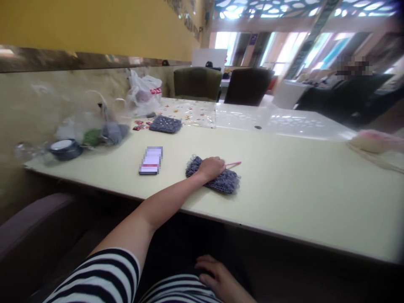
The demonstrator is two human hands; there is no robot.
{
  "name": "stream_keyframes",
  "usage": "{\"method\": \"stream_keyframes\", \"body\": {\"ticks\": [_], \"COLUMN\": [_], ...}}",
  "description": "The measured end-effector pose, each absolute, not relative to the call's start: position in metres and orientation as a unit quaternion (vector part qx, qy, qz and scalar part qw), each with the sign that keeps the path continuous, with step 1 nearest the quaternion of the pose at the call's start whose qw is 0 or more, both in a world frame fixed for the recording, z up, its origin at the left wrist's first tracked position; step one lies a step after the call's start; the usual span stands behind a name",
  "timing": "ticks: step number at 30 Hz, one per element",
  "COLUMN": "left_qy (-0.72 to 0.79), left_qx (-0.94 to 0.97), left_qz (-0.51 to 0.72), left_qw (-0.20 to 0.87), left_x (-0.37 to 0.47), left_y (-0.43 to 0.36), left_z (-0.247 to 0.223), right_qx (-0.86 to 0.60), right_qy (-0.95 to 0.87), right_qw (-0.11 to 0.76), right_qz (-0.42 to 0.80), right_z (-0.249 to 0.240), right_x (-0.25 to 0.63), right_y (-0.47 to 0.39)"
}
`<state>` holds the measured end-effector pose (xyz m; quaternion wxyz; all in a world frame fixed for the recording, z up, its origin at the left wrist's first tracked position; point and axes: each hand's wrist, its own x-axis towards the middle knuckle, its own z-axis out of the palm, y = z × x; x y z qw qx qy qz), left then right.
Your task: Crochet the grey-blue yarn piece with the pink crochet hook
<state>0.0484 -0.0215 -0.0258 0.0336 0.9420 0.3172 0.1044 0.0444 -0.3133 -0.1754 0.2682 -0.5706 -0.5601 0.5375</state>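
A dark grey-blue crocheted piece (224, 183) with loopy yarn lies on the pale table (284, 185). My left hand (212, 168) rests on top of it with the fingers curled. A thin pink hook (234, 163) sticks out to the right from beside those fingers; whether they grip the hook or the crochet is hard to see. My right hand (216, 273) is low in front of my body, below the table edge, its fingers apart and nothing visible in them. To the left of the crochet lies a phone (151, 160) with a lit, blurred screen.
A second crocheted piece (166, 124) lies further back beside small red packets (140, 125). Plastic bags (143, 92), a round dark container (65, 149) and a bagged green item stand along the left wall. A pink-white bag (378, 141) is at the right. Chairs (197, 84) stand behind.
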Motion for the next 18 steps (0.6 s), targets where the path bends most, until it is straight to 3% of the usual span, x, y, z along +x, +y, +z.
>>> {"method": "stream_keyframes", "body": {"ticks": [5,14,18], "left_qy": [0.309,0.296,0.289], "left_qx": [0.944,0.947,0.949], "left_qz": [0.108,0.109,0.11], "left_qw": [0.044,0.058,0.066], "left_x": [0.047,0.048,0.047], "left_y": [-0.022,-0.019,-0.019], "left_z": [-0.025,-0.027,-0.027], "right_qx": [-0.569,-0.588,-0.582], "right_qy": [-0.554,-0.573,-0.571], "right_qw": [0.204,0.26,0.226], "right_qz": [0.573,0.509,0.533], "right_z": [-0.182,-0.205,-0.203], "right_x": [0.041,0.038,0.038], "right_y": [-0.309,-0.319,-0.312]}}
